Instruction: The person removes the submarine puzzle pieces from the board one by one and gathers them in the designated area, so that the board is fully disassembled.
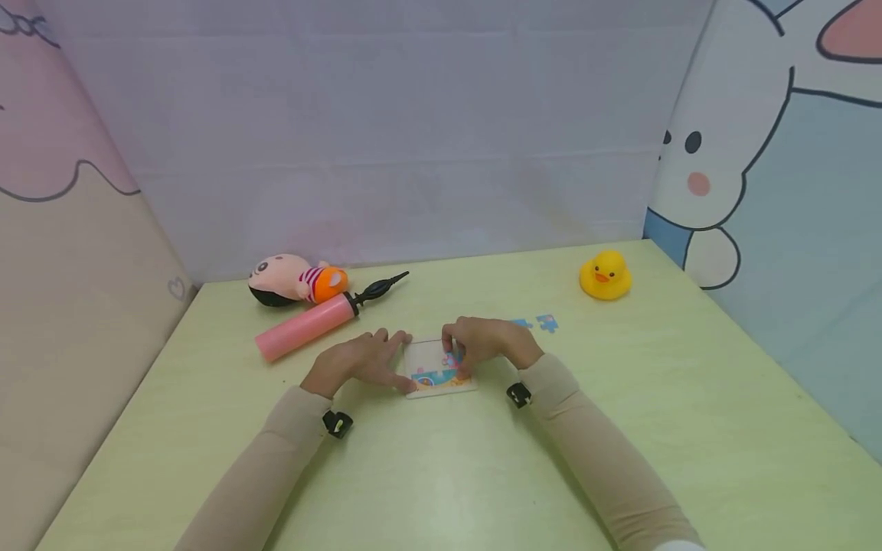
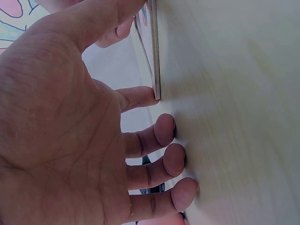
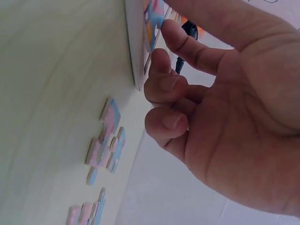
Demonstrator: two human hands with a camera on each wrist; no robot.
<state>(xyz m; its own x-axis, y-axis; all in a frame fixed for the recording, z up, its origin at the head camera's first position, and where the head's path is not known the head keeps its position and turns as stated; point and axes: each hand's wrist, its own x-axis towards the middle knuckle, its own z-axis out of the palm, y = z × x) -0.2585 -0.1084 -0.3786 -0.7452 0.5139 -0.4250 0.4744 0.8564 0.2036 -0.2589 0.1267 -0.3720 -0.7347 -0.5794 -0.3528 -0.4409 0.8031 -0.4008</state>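
A shallow square puzzle board lies on the table with a strip of blue and orange jigsaw pieces along its near side. My left hand is at the board's left side, thumb on the near corner and index finger at the far one. In the left wrist view, its other fingers reach straight toward the tabletop. My right hand is over the board's right part, pinching a pink and blue puzzle piece between thumb and index finger. Its remaining fingers are curled in the right wrist view.
Loose puzzle pieces lie behind the right hand; several show in the right wrist view. A pink hand pump and a plush doll lie at the back left. A yellow rubber duck sits at the back right.
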